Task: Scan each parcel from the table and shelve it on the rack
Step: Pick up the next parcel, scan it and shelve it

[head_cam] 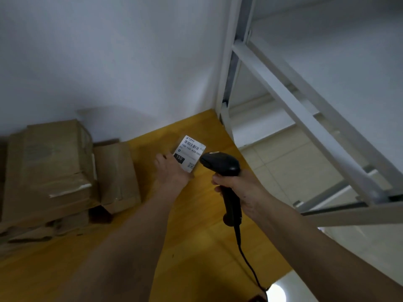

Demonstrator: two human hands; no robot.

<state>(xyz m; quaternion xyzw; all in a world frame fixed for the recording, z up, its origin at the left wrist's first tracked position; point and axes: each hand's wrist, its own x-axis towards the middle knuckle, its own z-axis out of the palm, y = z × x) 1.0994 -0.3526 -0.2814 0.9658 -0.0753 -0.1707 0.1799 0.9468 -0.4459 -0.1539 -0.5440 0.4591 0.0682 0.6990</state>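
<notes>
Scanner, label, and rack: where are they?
scanner (220, 163), head view, on its black head.
label (189, 153), head view, on the white sticker's middle.
rack (281, 88), head view, on a white slanting bar.

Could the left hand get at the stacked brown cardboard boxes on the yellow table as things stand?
Probably not right away: the left hand holds a small parcel with a white label. The stacked brown cardboard boxes sit just to its left on the yellow table, with nothing between.
</notes>
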